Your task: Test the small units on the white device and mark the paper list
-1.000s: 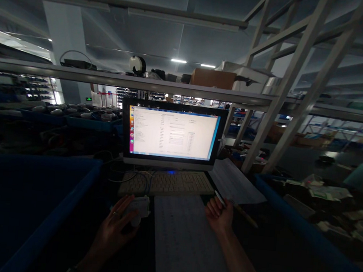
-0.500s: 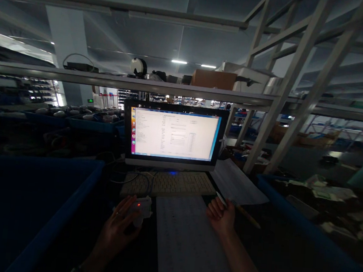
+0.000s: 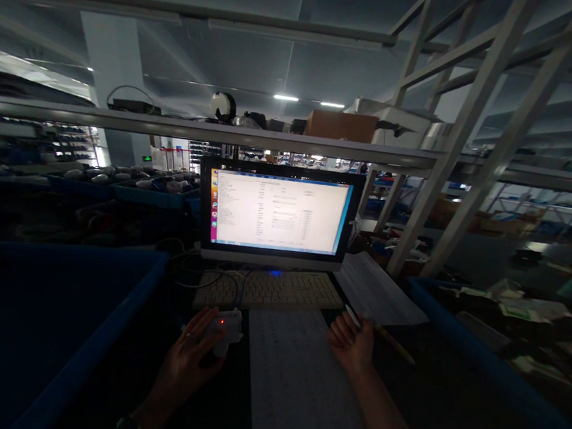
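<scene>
My left hand (image 3: 191, 354) has its fingers laid over a small white plastic device (image 3: 231, 326) and its thumb along the near side. A red light glows on the device, and part of it is hidden under the fingers. My right hand (image 3: 352, 342) is curled into a loose fist around a white pen (image 3: 352, 315), whose end sticks out above the fingers. That hand rests at the right edge of a printed sheet (image 3: 296, 370). Beyond both hands lies a pale keyboard (image 3: 279, 289), below a lit monitor (image 3: 278, 214) with a window of text and fields.
Blue bins stand at the left (image 3: 153, 276) and right (image 3: 424, 295). A second sheet (image 3: 380, 291) lies beside the monitor, and a thin yellowish stick (image 3: 397, 344) is right of my right hand. Cables (image 3: 209, 278) cross the keyboard's left end. A shelf (image 3: 273, 136) runs above.
The whole view has shifted slightly, so things sit a little farther right. Both hands keep the same pose, on the white device and the pen.
</scene>
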A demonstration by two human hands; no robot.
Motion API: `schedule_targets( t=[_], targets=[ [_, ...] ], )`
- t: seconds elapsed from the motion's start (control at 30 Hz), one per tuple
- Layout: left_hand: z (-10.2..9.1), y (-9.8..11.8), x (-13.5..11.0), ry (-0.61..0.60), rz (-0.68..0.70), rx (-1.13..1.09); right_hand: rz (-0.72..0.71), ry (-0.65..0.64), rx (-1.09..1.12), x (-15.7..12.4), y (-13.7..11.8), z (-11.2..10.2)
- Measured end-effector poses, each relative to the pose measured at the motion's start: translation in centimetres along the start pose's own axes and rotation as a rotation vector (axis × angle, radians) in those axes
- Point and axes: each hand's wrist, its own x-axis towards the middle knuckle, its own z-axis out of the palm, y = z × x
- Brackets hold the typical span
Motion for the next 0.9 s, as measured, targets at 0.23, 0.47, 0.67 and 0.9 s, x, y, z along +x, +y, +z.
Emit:
schedule_targets(
  t=[0.23,0.47,0.67,0.9],
  targets=[
    [-0.1,0.2,0.3,0.010,0.014,-0.007,-0.012,0.008,-0.003,0.1,0.0,-0.1],
    [-0.2,0.0,0.2,-0.012,0.021,0.014,-0.015,0.020,0.007,0.0,0.0,0.1],
    [0.1,0.0,0.0,-0.003,0.026,0.007,-0.039,0.033,0.042,0.0,0.1,0.2],
    [0.3,-1.9,-0.4,0.048,0.087,-0.014,-0.085,0.055,0.050,0.5,0.3,0.7]
  ],
)
